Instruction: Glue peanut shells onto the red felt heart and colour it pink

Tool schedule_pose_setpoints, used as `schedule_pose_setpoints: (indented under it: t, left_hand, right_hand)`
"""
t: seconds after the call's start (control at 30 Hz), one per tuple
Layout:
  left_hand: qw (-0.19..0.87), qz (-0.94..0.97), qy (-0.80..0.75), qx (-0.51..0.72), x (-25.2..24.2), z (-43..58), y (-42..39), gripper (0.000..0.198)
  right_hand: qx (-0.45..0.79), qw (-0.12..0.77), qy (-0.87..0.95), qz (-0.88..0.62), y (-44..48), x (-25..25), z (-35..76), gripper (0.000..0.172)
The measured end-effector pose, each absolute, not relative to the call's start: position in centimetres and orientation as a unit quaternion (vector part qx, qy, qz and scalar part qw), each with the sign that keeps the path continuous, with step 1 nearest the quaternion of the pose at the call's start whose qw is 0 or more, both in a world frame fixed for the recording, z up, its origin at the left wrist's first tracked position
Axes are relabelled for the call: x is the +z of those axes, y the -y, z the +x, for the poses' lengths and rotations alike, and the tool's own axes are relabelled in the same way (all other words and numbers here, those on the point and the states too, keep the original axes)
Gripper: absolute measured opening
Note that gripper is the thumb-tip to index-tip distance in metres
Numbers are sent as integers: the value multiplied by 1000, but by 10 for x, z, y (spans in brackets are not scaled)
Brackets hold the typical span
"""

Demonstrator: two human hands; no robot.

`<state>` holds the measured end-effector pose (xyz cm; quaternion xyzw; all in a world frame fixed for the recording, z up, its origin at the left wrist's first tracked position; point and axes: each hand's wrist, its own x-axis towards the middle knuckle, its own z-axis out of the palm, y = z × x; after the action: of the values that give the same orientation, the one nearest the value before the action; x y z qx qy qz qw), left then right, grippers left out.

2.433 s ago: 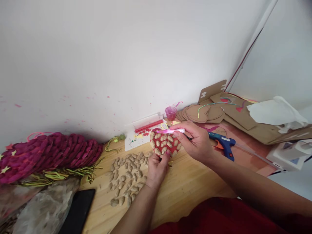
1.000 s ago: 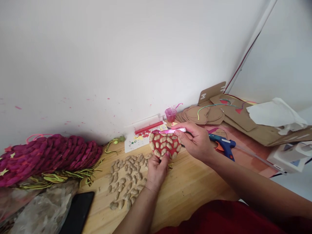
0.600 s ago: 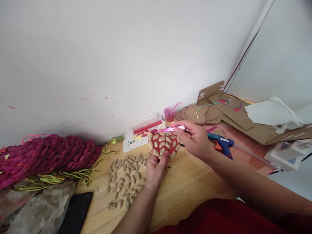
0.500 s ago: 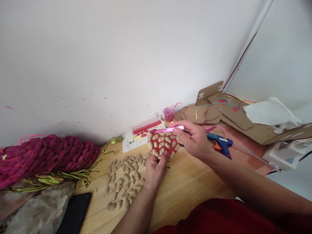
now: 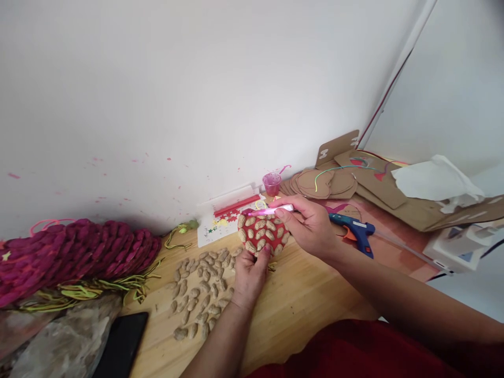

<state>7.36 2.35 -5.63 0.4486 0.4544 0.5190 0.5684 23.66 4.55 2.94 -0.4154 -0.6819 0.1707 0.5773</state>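
My left hand (image 5: pixel 252 273) grips the lower edge of a red heart-shaped piece with peanuts stuck on it (image 5: pixel 260 232), thumb on top. Held in my right hand (image 5: pixel 311 226) is a paintbrush (image 5: pixel 271 210) with a white, pink-smeared handle. Its tip rests at the upper left of the piece, where one peanut (image 5: pixel 247 212) is dark pink. The other peanuts on it are bare tan. Behind the piece, against the wall, stands a small clear cup of pink paint (image 5: pixel 271 184).
Loose peanuts (image 5: pixel 205 286) spread over the wooden table (image 5: pixel 303 310). Pink-painted peanut pieces (image 5: pixel 86 252) are stacked at left, near a black phone or tablet (image 5: pixel 122 341) and a plastic bag (image 5: pixel 66 336). A blue glue gun (image 5: pixel 356 231) and cardboard shapes (image 5: pixel 315 182) lie at right.
My right hand and the brush have shifted slightly to the left over the piece. My left hand stays in place, still holding it.
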Motion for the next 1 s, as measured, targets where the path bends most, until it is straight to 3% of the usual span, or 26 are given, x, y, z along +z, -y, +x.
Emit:
schedule_pose_setpoints:
  t: [1.0]
  left_hand:
    - [577, 419, -455, 534, -52, 74, -24, 35]
  right_hand:
    - [134, 580, 691, -411, -49, 29, 237, 12]
